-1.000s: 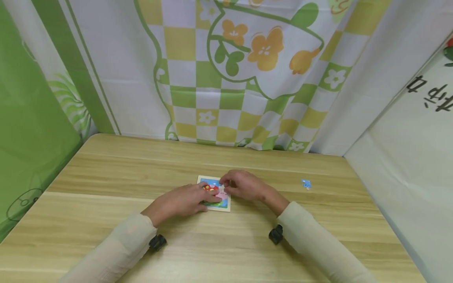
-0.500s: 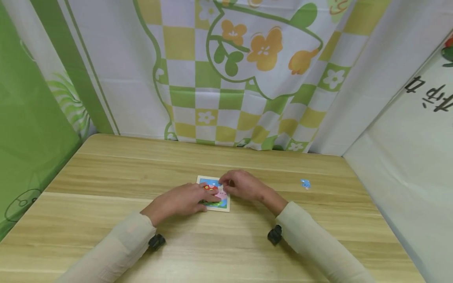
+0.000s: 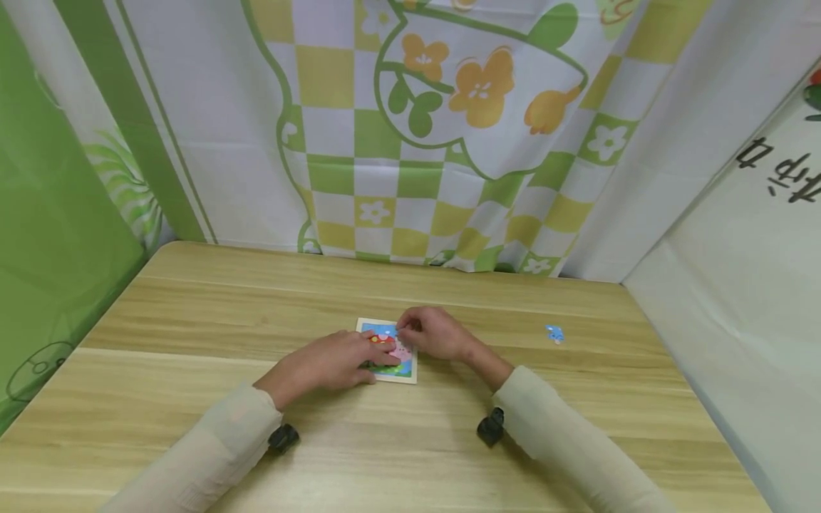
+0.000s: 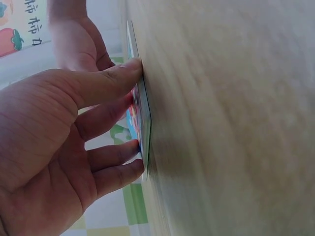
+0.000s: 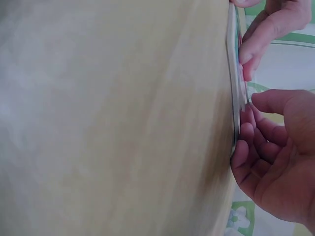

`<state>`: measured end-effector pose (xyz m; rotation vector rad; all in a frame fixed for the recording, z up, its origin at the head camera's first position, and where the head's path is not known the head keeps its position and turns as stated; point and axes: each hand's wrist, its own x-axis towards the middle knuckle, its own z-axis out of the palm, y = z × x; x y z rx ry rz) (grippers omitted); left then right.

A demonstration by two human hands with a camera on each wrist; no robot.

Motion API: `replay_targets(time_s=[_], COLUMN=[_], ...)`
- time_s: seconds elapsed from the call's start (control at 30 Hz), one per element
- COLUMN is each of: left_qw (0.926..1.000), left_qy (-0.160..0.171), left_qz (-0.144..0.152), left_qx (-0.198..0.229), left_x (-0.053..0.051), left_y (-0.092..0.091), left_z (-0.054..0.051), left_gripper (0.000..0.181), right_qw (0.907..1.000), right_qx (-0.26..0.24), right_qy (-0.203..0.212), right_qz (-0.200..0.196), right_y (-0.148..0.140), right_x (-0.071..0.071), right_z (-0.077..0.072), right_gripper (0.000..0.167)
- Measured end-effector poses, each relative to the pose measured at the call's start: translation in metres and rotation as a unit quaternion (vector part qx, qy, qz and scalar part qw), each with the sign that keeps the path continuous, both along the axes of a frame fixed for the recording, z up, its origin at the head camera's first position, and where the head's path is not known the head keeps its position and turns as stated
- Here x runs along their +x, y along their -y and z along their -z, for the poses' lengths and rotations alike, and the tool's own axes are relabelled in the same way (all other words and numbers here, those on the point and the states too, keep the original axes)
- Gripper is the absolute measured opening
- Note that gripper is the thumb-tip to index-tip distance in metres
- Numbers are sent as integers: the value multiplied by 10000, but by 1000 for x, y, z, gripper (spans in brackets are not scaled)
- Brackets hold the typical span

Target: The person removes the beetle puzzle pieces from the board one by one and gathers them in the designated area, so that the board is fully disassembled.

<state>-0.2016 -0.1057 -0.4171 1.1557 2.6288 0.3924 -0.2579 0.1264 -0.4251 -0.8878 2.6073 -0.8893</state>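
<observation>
A small square picture puzzle with a pale frame lies on the table, its picture blue, red, pink and green. My left hand rests over its left side, two fingers on the picture and the thumb at the near edge. In the left wrist view the left thumb and fingertips touch the board's edges. At the right side my right hand has thumb and index finger close together at a thin puzzle piece, seen edge-on and slightly raised. Its other fingers are curled against the frame. The fingers hide much of the picture.
A loose blue puzzle piece lies on the wooden table, to the right of the right hand. A patterned curtain hangs behind the far edge. A green cloth and a white cloth flank the table.
The right thumb has shifted slightly away from me, and the right forearm has moved a little to the left. My left hand and the puzzle stay in place.
</observation>
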Motion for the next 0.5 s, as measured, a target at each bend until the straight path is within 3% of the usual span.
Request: replay_targets(time_s=[0.5], left_qw=[9999], left_qy=[47], left_qz=[125], left_qx=[-83], left_x=[-1], left_y=[1], left_z=[0], left_gripper=[49], right_qw=[9989], right_qx=[-67], right_qy=[3], right_qz=[463], right_y=[8], right_x=[0], right_z=[-1], right_gripper=[7])
